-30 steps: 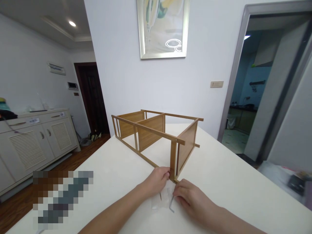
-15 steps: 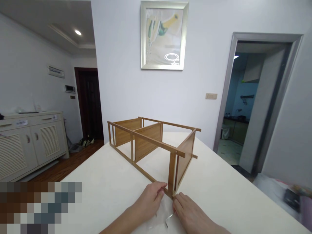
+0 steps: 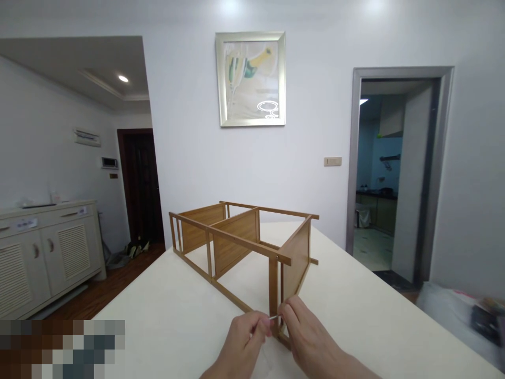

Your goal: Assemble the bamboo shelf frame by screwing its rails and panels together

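- Left hand (image 3: pixel 241 339) and right hand (image 3: pixel 306 329) seem to pinch one slim metal rod (image 3: pixel 273 317) between them, each grip closed
- From here, the wooden rack (image 3: pixel 236 245) lies lengthwise on the bench (image 3: pixel 355 310), its near corner (image 3: pixel 284 340) just beside the fingers
- I'd call this fastening work there; the next move calls for a steady, well-aligned rod

Wall (image 3: pixel 177 105): framed picture (image 3: pixel 217 79) of bottle (image 3: pixel 256 62) and glasses (image 3: pixel 235 71), ring-shaped glare (image 3: pixel 267 106) at its lower right | Right of it, lower: switch plate (image 3: pixel 332 161), just beside grey door frame (image 3: pixel 352 158); tiled floor (image 3: pixel 371 245) beyond | Left: white cabinet (image 3: pixel 46 252) with louvred doors (image 3: pixel 74 251), dark door (image 3: pixel 140 184), shoes (image 3: pixel 139 248) on wood floor (image 3: pixel 114 279) nearby | Ceiling (image 3: pixel 71 55): lit lamp (image 3: pixel 123 79) | Far right: translucent plastic bag (image 3: pixel 437 305)
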`<state>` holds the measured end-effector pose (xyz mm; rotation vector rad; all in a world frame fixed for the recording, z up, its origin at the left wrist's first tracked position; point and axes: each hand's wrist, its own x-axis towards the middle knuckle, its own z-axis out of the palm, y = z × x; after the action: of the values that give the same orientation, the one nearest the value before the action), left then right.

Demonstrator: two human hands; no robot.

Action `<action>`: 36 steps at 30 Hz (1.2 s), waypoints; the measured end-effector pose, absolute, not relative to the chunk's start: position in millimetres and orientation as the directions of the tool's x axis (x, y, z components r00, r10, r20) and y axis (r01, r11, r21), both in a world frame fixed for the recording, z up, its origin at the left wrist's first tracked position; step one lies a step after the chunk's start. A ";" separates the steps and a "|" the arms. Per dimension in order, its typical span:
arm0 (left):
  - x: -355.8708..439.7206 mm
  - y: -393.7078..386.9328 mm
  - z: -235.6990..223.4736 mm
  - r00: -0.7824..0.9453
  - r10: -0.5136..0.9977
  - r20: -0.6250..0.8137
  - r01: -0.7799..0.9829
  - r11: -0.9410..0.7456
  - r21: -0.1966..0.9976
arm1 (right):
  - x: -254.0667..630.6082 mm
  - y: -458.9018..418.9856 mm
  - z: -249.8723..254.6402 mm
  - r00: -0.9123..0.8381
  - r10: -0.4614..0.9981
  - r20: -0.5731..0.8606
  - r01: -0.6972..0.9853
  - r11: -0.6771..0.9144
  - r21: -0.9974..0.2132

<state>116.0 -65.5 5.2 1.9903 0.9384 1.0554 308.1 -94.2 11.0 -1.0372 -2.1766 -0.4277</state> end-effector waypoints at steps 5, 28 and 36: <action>118.7 -63.4 19.4 0.307 0.906 0.292 0.147 -0.348 0.926 | 298.6 -85.4 16.8 -0.371 0.497 0.784 0.739 0.669 -0.074; 140.2 -57.9 105.0 -0.063 0.546 0.835 0.460 -0.727 0.510 | 294.5 -78.9 -22.4 -0.132 0.790 0.598 0.748 0.475 -0.463; 143.6 -56.0 101.8 -0.036 0.508 0.861 0.478 -0.748 0.461 | 294.6 -76.2 -22.4 -0.148 0.809 0.569 0.764 0.459 -0.453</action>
<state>143.6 -56.0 101.8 2.1638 1.1065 1.9525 294.6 -76.2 -22.4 -1.3167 -1.9192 0.0714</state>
